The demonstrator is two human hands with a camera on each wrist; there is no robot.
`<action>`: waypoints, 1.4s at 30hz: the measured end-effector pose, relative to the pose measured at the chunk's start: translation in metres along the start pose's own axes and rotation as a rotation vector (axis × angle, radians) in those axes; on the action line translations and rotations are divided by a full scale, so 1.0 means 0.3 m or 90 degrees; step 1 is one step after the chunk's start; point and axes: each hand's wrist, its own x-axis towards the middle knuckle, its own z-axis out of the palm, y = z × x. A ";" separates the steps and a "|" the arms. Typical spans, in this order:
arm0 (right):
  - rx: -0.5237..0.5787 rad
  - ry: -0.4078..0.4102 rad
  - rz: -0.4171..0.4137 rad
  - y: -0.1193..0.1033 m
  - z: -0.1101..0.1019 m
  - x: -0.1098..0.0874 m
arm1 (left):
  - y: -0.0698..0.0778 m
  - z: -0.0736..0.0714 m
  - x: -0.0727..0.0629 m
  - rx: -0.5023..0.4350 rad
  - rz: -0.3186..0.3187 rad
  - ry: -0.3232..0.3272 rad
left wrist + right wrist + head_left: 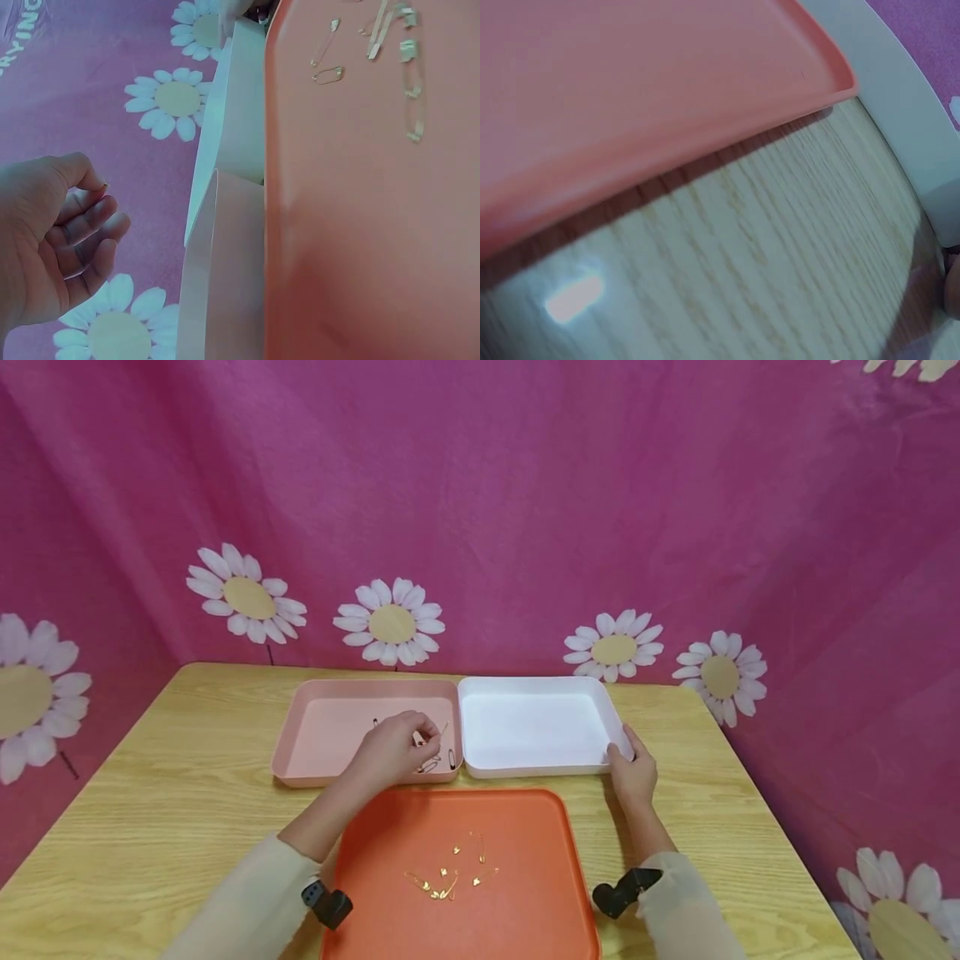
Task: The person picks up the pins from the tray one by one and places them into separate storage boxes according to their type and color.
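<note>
My left hand (396, 747) is over the right part of the pink tray (326, 727). Thumb and forefinger pinch a thin gold safety pin (445, 727), of which only a small tip (106, 185) shows in the left wrist view. Beneath the hand, several dark safety pins (452, 759) lie in the pink tray, some hidden by the fingers. With my right hand (634, 772) I grip the right front corner of the white tray (532, 727), thumb on the inner side. Several gold safety pins (481, 848) lie scattered on the orange tray (517, 910) in front.
The pink and white trays stand side by side on a wooden table (202, 752), and the orange tray lies nearer to me. Behind the table hangs a magenta cloth (487, 510) with daisies. Each wrist wears a small black camera (327, 906).
</note>
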 end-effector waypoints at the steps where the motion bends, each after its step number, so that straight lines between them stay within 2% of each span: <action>1: -0.001 -0.003 0.001 0.001 0.000 0.000 | 0.002 0.004 0.012 0.001 0.000 -0.001; 7: -0.006 0.001 -0.001 0.007 -0.002 0.004 | 0.020 0.050 0.088 -0.009 -0.015 -0.025; 11: -0.003 0.007 0.006 0.008 -0.002 0.004 | 0.032 0.090 0.128 -0.068 -0.023 -0.046; 14: 0.004 0.003 0.017 0.008 0.000 0.004 | 0.043 0.114 0.148 -0.113 -0.021 -0.045; 18: 0.009 -0.010 0.033 0.007 0.002 0.002 | 0.054 0.143 0.173 -0.134 -0.027 -0.038; 22: 0.005 -0.003 0.037 0.006 0.000 0.003 | 0.067 0.167 0.202 -0.132 -0.030 -0.041; 27: 0.010 0.003 0.028 0.003 0.001 0.002 | 0.071 0.185 0.228 -0.098 -0.030 -0.053; 37: 0.020 -0.006 0.033 0.000 0.003 -0.003 | 0.040 0.205 0.236 -0.073 -0.103 -0.082; 42: 0.022 -0.007 0.032 0.003 0.003 0.001 | 0.025 0.220 0.238 -0.063 -0.117 -0.076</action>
